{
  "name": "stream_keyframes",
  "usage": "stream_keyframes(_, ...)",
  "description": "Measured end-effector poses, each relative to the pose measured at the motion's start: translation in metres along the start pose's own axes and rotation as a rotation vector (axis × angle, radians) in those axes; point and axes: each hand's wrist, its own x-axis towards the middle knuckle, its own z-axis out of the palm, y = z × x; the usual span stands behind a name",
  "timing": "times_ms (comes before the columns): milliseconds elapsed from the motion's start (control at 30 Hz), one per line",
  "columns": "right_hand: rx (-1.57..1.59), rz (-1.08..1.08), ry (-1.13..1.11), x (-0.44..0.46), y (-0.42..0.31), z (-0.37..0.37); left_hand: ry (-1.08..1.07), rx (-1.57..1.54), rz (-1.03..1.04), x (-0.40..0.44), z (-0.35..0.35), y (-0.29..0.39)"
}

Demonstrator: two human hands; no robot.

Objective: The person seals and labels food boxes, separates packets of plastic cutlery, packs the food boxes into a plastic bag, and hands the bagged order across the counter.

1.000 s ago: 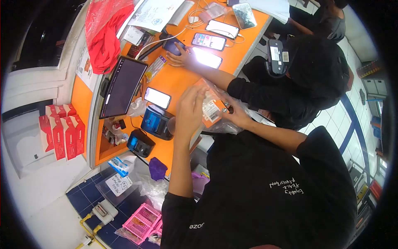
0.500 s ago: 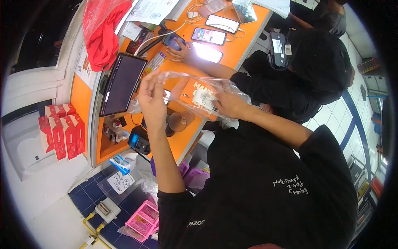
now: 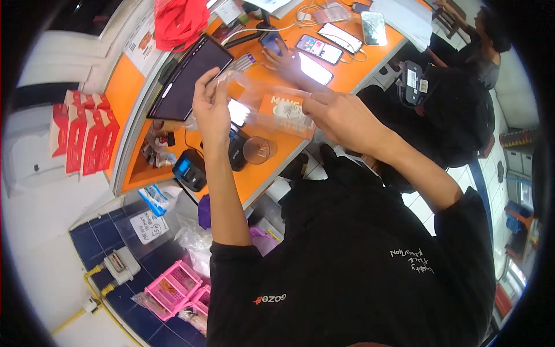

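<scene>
A clear plastic bag point(image 3: 260, 122) is stretched between my hands above the orange counter. Inside it is an orange package point(image 3: 276, 105) with white lettering and a white printed label. My left hand point(image 3: 211, 107) pinches the bag at its left end. At the right end, my right hand point(image 3: 341, 118) is closed on the plastic beside the package; whether it also grips the package is hidden. Below the bag, a clear plastic cup point(image 3: 258, 151) stands on the counter near a dark card-terminal-like device point(image 3: 189, 171).
A tablet point(image 3: 191, 78) stands at the counter's left edge. Several phones, including a lit one point(image 3: 319, 49), lie on the far part. Another person's hand point(image 3: 283, 61) touches a phone there; that person sits at right. Red boxes point(image 3: 89, 136) and pink baskets point(image 3: 173, 283) are at left.
My right hand has gone from lying over the package to gripping the bag's right end. The view has shifted, and the bag looks drawn out between my hands.
</scene>
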Motion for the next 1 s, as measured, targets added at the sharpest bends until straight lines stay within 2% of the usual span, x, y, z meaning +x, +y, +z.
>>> stream_keyframes(100,0.051,0.033,0.075,0.004,-0.007,0.005,-0.027,-0.024,0.106,0.003,-0.003,-0.006)
stream_keyframes(167,-0.085,0.008,0.246,0.006,-0.016,0.010,-0.052,-0.045,0.160,-0.001,-0.001,-0.003)
stream_keyframes(200,-0.101,-0.012,0.276,0.004,-0.021,0.009,-0.056,0.088,0.236,0.000,0.001,-0.003)
stream_keyframes(233,-0.089,-0.040,0.331,0.004,-0.027,0.011,0.082,0.546,0.615,-0.002,-0.002,-0.003)
stream_keyframes(267,-0.054,-0.074,0.375,0.006,-0.037,0.014,0.075,0.545,0.377,-0.024,-0.001,0.021)
stream_keyframes(300,-0.022,-0.143,0.407,0.006,-0.057,0.011,0.072,0.815,0.254,-0.037,-0.006,0.024)
stream_keyframes(333,0.005,-0.202,0.441,0.003,-0.074,0.006,0.200,1.032,0.374,-0.053,-0.010,0.033)
stream_keyframes(367,0.200,-0.306,0.379,-0.007,-0.080,0.008,0.445,0.990,0.578,-0.073,-0.010,0.029)
stream_keyframes(400,0.381,-0.387,0.310,-0.016,-0.084,0.011,0.453,0.815,0.485,-0.095,-0.015,0.041)
stream_keyframes(467,0.898,-0.359,0.040,-0.026,-0.104,0.039,0.478,0.603,0.325,-0.157,-0.025,0.050)
stream_keyframes(500,0.887,-0.291,-0.137,-0.034,-0.108,0.052,0.505,0.486,0.282,-0.190,-0.028,0.035)
stream_keyframes(533,0.861,-0.229,-0.307,-0.044,-0.114,0.072,0.519,0.448,0.076,-0.229,-0.029,0.018)
stream_keyframes(567,0.883,-0.278,-0.361,-0.057,-0.110,0.088,0.542,0.402,-0.132,-0.273,-0.026,-0.001)
stream_keyframes(633,0.577,-0.390,-0.675,-0.074,-0.104,0.126,0.585,0.559,-0.178,-0.369,-0.026,-0.057)
stream_keyframes(667,0.582,-0.442,-0.722,-0.083,-0.112,0.141,0.630,0.537,-0.388,-0.419,-0.021,-0.074)
stream_keyframes(700,0.684,-0.203,-0.865,-0.094,-0.120,0.155,0.654,0.498,-0.585,-0.467,-0.018,-0.089)
stream_keyframes(733,0.763,0.063,-0.984,-0.106,-0.130,0.169,0.756,0.481,-0.657,-0.513,-0.018,-0.108)
stream_keyframes(800,0.772,0.048,-0.971,-0.136,-0.143,0.209,0.909,0.380,-0.782,-0.602,-0.011,-0.158)
stream_keyframes(867,0.676,-0.019,-1.083,-0.166,-0.142,0.261,0.818,0.365,-0.913,-0.674,-0.007,-0.188)
stream_keyframes(933,0.569,-0.043,-1.105,-0.207,-0.145,0.302,0.807,0.421,-0.888,-0.726,0.006,-0.190)
stream_keyframes(967,0.563,0.080,-1.108,-0.232,-0.150,0.319,0.783,0.511,-0.843,-0.755,0.007,-0.182)
stream_keyframes(1000,0.552,0.204,-1.100,-0.259,-0.150,0.333,0.818,0.444,-0.858,-0.779,0.012,-0.172)
